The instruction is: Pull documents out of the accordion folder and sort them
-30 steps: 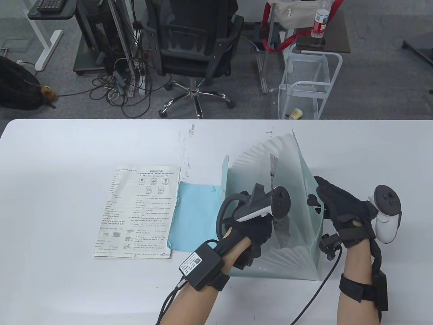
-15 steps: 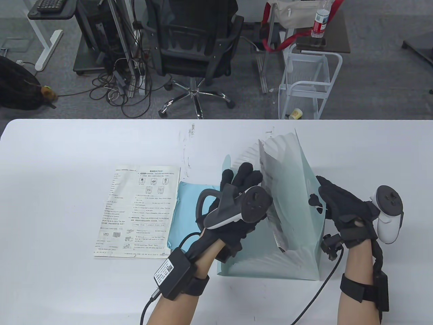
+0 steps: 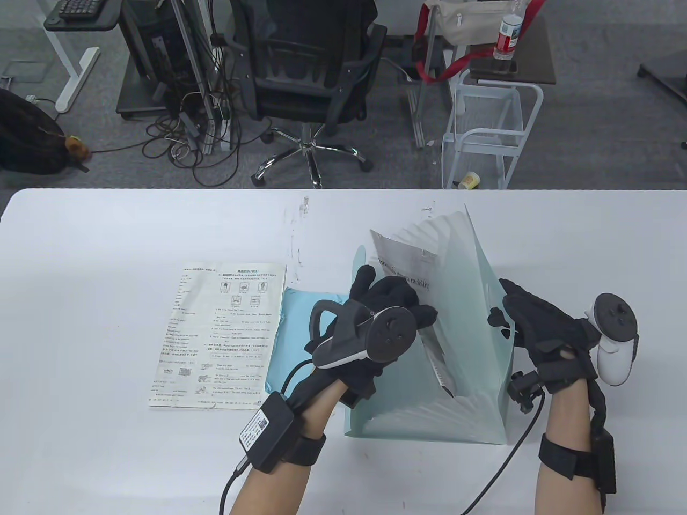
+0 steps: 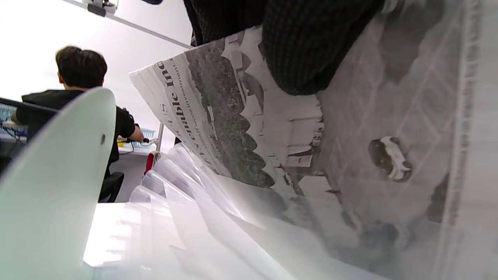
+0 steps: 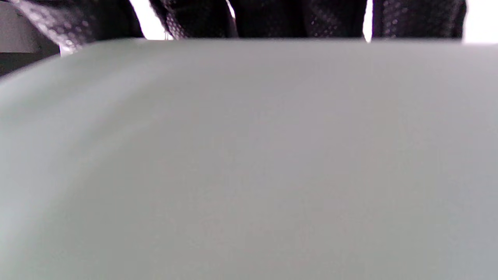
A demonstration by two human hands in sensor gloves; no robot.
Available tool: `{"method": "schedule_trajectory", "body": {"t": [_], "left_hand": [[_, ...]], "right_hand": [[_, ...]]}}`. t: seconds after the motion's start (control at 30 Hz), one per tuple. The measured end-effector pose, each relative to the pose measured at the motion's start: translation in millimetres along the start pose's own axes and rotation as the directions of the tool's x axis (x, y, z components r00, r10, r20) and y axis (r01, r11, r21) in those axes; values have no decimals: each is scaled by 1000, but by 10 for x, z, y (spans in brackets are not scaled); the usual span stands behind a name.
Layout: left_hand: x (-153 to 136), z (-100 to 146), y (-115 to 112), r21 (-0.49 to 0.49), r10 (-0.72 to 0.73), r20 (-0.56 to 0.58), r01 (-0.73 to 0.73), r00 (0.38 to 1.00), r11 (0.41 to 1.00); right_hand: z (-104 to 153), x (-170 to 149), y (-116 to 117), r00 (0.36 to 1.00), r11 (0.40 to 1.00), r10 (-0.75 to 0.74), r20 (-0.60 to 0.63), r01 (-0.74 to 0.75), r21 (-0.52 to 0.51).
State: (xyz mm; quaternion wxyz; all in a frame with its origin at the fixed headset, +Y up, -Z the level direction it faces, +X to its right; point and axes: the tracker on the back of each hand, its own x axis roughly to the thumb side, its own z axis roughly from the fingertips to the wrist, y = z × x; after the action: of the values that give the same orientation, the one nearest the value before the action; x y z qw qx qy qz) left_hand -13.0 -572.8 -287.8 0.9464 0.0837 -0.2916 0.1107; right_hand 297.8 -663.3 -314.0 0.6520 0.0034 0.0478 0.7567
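Left hand [image 3: 386, 303] gripped a printed newspaper sheet [image 3: 403, 263], fingers [image 4: 311, 50] curled over its face, with the sheet tilted and half raised out of a pocket of the folder [image 3: 456, 375]. Lower part of the sheet sat between the fanned translucent dividers [image 4: 186, 182], bold headline lettering showing along its upper edge. Right hand [image 3: 542, 332] pressed flat against the outer right wall of the folder, fingers [image 5: 299, 19] hooked over its top rim; thumb spread, palm on the pale green plastic, nothing enclosed in it. Folder stood open on the white counter [image 3: 107, 257], spread like a fan, its near corner just beside the left wrist. Just left of the folder lay a light blue sheet [image 3: 300, 343] flat on the counter, its right edge hidden behind the left hand. Touching that sheet's left side lay a printed worksheet [image 3: 220, 335] with small pictures and lines of text, also flat. Beyond the counter's far edge stood a black office chair [image 3: 306, 70] and a white wire cart [image 3: 491, 134], well apart from the papers.
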Motion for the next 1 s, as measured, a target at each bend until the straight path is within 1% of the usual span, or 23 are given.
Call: {"method": "schedule_trajectory", "body": {"t": [0.13, 0.2, 0.37, 0.47, 0.53, 0.67, 0.73, 0.9, 1.0], "left_hand": [[-35, 54, 123, 56, 7, 7, -8, 1000, 998], [-82, 98, 228, 102, 8, -3, -8, 1000, 995], [-222, 207, 436, 196, 64, -60, -51, 996, 979], [-290, 285, 535, 270, 60, -100, -30, 993, 963], [-334, 329, 588, 293, 49, -122, -11, 991, 956], [-453, 440, 709, 342, 72, -140, -20, 988, 940], [-512, 504, 781, 385, 78, -153, -13, 985, 923], [-737, 790, 985, 517, 103, -200, 16, 974, 856], [-948, 1011, 1101, 563, 92, -273, 81, 958, 823]], "right_hand": [[4, 0, -1, 1000, 1000, -4, 0, 4, -3], [4, 0, -3, 1000, 1000, -6, 1, 6, -4], [4, 0, -4, 1000, 1000, -7, 2, 7, -3], [4, -1, -10, 1000, 1000, -6, 2, 6, -4], [4, -3, -13, 1000, 1000, -8, 2, 8, -4], [8, 0, -18, 1000, 1000, -10, 2, 10, -7], [8, -2, -20, 1000, 1000, -10, 2, 10, -7], [8, -3, -23, 1000, 1000, -12, 1, 12, -6], [10, -3, -23, 1000, 1000, -14, 0, 14, -6]]}}
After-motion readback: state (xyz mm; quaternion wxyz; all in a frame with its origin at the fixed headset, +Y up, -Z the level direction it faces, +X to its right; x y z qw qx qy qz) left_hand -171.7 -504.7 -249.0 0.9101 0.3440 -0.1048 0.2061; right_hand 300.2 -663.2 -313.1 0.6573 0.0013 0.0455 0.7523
